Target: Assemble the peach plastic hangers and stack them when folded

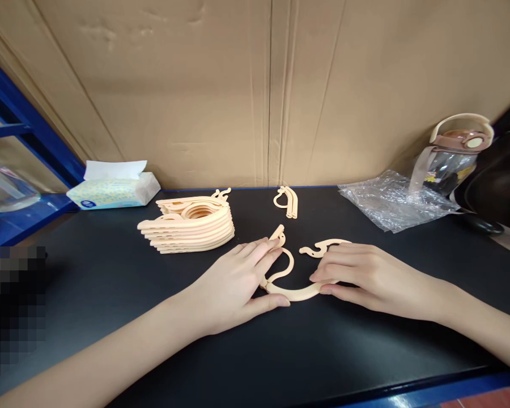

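On the black tabletop lies a cream plastic folding clothes hanger [300, 294], spread partly open into a curve. My left hand [242, 277] covers its left side, fingers pressed over that arm and the thumb by the lower curve. The right portion is gripped by my right hand [361, 275], fingers bent over it and thumb along the bottom. A hooked end shows just beyond my right fingers. Parts under both palms are hidden. Behind my left hand stands a neat stack of folded hangers [191, 226]. Another folded hanger [291, 203] lies farther back in the middle.
A tissue pack [114, 191] sits at the back left beside a blue metal frame [29, 124]. Crumpled clear plastic [391, 201] and a water bottle [454, 156] with a handle are at the back right. Cardboard [195, 85] walls off the rear.
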